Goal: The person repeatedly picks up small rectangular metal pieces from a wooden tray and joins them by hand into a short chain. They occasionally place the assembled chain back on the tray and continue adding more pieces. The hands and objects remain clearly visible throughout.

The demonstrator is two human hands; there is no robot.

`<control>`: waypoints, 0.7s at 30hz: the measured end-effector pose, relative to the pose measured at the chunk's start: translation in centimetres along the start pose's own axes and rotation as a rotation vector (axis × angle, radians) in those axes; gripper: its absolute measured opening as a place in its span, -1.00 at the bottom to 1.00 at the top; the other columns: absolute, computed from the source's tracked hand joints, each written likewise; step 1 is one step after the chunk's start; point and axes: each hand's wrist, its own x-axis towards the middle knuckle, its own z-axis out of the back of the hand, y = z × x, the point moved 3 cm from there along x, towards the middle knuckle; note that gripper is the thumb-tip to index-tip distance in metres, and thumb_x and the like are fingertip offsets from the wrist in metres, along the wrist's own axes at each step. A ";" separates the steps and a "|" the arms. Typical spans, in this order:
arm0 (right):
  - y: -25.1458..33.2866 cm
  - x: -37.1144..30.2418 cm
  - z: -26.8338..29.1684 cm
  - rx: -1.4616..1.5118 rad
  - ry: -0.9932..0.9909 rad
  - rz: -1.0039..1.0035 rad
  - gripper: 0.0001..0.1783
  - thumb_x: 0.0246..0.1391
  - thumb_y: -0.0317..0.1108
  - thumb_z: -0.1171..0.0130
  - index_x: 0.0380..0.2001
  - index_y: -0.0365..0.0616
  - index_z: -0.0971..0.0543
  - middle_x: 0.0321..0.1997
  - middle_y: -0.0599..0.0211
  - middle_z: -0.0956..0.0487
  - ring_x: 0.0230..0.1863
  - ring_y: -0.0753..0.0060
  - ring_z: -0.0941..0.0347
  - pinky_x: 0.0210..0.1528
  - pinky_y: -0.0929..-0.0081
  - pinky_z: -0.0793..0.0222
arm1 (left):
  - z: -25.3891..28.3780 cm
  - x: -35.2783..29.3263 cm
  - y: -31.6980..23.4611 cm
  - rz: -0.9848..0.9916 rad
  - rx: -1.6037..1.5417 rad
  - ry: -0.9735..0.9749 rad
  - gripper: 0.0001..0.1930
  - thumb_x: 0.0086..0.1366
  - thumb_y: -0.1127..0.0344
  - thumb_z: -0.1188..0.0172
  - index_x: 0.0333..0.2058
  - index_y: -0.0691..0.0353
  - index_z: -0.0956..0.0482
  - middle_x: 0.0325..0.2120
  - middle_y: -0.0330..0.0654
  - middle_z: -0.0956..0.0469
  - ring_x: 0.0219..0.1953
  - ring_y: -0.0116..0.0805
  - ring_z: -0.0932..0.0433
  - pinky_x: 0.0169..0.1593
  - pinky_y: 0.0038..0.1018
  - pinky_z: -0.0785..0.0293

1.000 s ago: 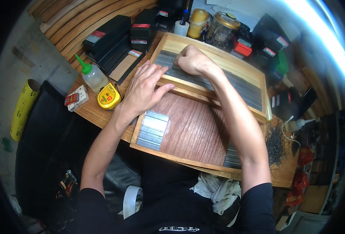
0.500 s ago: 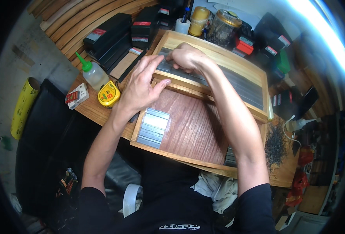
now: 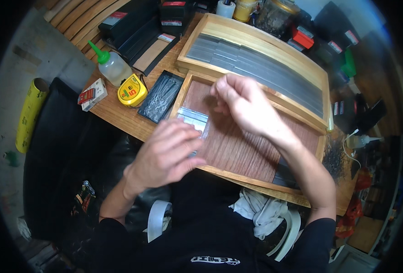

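Over the near left corner of a shallow wooden tray [image 3: 244, 154] with a reddish-brown bottom hovers my left hand [image 3: 162, 152], its fingers stretched and apart. Beneath and beyond its fingertips lies a row of shiny metal strips [image 3: 194, 119], partly covered by the hand. My right hand [image 3: 244, 102] is raised above the tray's far left part, fingertips pinched together; anything between them is hidden by blur and the curled fingers. Behind it, a second wooden tray [image 3: 260, 48] holds several rows of grey metal strips [image 3: 251, 66]. Darker strips [image 3: 285, 175] sit in the nearer tray's right corner.
Left of the trays are a black box of thin metal pieces [image 3: 160, 98], a yellow tape measure [image 3: 133, 91], a green-tipped bottle [image 3: 113, 70] and a small carton [image 3: 93, 94]. Black cases [image 3: 131, 32] stand behind. Dark shavings [image 3: 333, 159] lie at the right.
My right hand has come back from the far tray's strips to above the nearer tray. My left hand has dropped from the far tray's corner toward me. The whole view has shifted slightly.
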 end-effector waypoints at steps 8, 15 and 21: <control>-3.6 -0.9 -2.6 0.239 -0.085 0.030 -0.66 0.48 -0.16 0.07 -0.29 -0.17 -0.54 -0.46 0.48 -0.50 -0.36 0.65 -0.46 -0.33 0.63 -0.38 | -2.2 -2.2 -0.8 0.070 -0.064 0.091 -0.58 0.03 0.13 -0.52 -0.26 0.35 -0.70 -0.33 -0.12 -0.68 -0.19 -0.18 -0.61 -0.12 -0.34 -0.53; -3.1 -0.2 -2.4 0.191 -0.065 -0.039 -0.64 0.48 -0.15 0.08 -0.27 -0.18 -0.55 -0.48 0.44 -0.51 -0.40 0.61 -0.48 -0.35 0.60 -0.41 | -2.0 -1.7 -0.6 0.142 -0.140 0.074 -0.70 0.11 0.27 -0.47 -0.28 0.38 -0.70 -0.38 -0.09 -0.67 -0.29 -0.19 -0.61 -0.19 -0.38 -0.53; -1.9 -0.8 -1.6 0.311 -0.071 -0.031 -0.60 0.49 -0.09 0.10 -0.23 -0.17 -0.55 -0.48 0.45 -0.51 -0.41 0.60 -0.49 -0.32 0.63 -0.42 | -2.0 0.3 0.6 0.520 -0.286 -0.172 -0.70 0.33 0.48 -0.25 0.02 0.45 -0.59 -0.27 0.00 -0.70 -0.28 -0.30 -0.68 -0.22 -0.50 -0.57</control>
